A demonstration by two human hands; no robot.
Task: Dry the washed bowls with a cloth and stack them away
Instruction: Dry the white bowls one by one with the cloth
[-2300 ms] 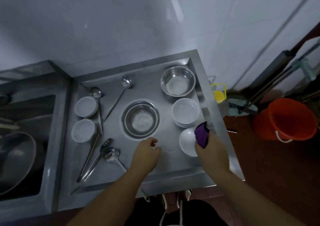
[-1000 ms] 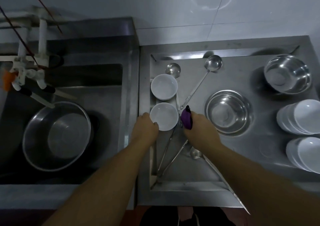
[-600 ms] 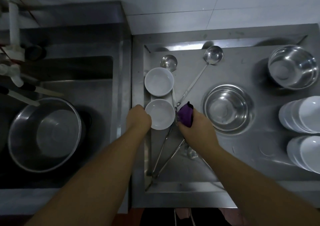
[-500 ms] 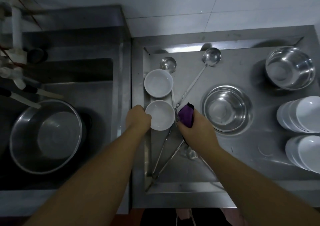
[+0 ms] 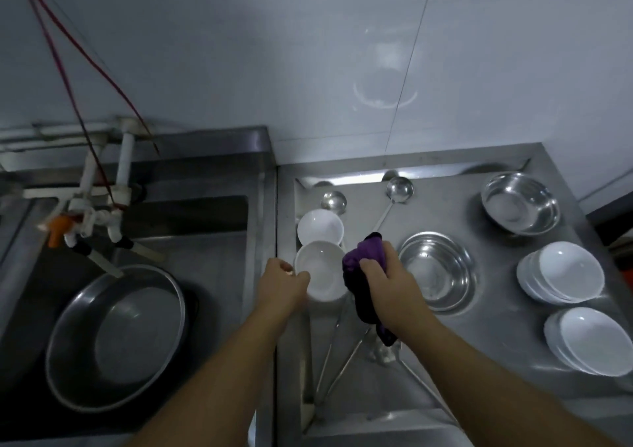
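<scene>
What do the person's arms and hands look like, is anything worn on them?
Both forearms are bare right down to the frame's lower edge: no sleeves show. The left hand and the right hand wear no gloves, and no watch, bracelet or ring can be seen. No cables or markings appear on them.

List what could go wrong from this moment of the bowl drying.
1. The left hand pinches the white bowl only by its near rim; if it is wet, it may slip when the right hand wipes it with the purple cloth.
2. A second white bowl sits right behind it, so a slip or hurried lift could knock the two together.
3. The cloth's hanging tail could drag across the ladle handles below and shift them.
</scene>
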